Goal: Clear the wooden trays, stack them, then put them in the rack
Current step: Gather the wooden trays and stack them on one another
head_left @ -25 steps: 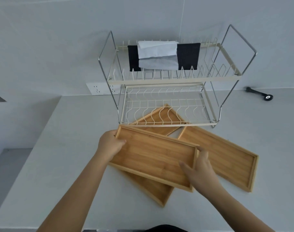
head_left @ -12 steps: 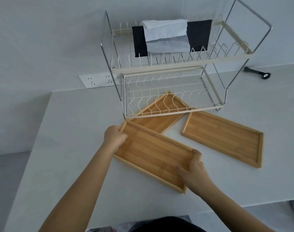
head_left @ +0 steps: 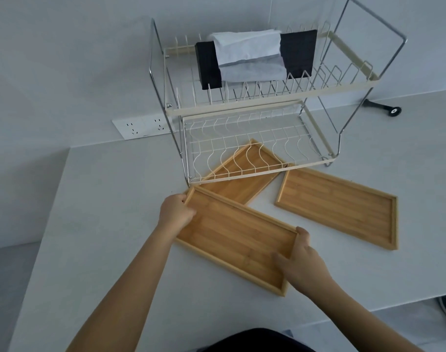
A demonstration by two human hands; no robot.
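Two bare forearms reach over a pale grey table (head_left: pixel 90 224). The left hand (head_left: pixel 175 212) and right hand (head_left: pixel 299 260) grip opposite short ends of the nearest wooden tray (head_left: pixel 236 237), low over the tabletop. Beyond it, a second tray (head_left: pixel 239 177) lies partly under a two-tier wire dish rack (head_left: pixel 255 138), and a third tray (head_left: pixel 338 207) lies flat to the right. Folded black and white cloths (head_left: pixel 255 57) hang on the rack's top tier.

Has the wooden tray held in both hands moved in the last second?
Yes. The right end of the held wooden tray swung toward the person, away from the wooden tray lying at right; its left corner stayed by the white wire rack.
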